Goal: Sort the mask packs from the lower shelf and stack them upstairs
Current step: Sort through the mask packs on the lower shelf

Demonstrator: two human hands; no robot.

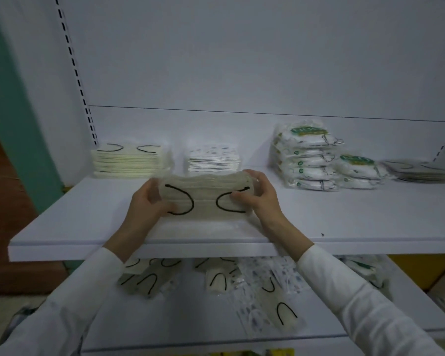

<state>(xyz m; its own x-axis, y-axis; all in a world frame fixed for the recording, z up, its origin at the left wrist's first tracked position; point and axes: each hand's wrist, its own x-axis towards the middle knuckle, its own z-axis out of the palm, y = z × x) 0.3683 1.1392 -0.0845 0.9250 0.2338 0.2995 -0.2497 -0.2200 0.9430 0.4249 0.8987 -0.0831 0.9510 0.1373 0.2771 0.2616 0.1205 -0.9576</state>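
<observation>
A bundle of cream mask packs with black ear loops stands tilted on the upper shelf, near its front edge. My left hand grips its left end and my right hand grips its right end. Behind it on the same shelf are a cream stack, a patterned stack, two piles of white packs with green labels, and a low greyish stack at the far right. Loose mask packs lie scattered on the lower shelf.
The white back panel rises behind the upper shelf, with slotted uprights at the left and right. A green wall edge stands at the far left. Yellow items peek out below the lower shelf.
</observation>
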